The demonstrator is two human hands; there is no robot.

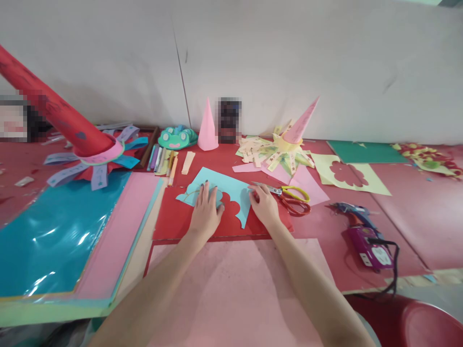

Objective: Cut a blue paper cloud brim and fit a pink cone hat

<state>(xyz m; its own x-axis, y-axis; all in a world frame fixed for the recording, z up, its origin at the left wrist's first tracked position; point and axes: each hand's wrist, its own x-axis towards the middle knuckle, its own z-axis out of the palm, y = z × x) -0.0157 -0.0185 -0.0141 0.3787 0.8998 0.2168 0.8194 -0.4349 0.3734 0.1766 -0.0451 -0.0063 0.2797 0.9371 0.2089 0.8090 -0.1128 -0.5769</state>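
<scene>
Left hand [207, 208] and right hand [265, 204] lie palm-down at the ends of outstretched forearms [159, 284] over a flat red rectangular sheet [229, 227] bearing light-blue paper with a scalloped cut edge [231, 183]. The left, fairly flat with loosely spread fingers, rests on the paper; the right is half curled at its right edge, whether pinching it I cannot tell, just beside metal scissors with yellow and red handles [278, 191].

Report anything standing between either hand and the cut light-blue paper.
Nothing visible does: the left hand is over the light-blue paper, its fingers spread, and the right hand is at its right edge. The scissors lie beside the right hand.
</scene>
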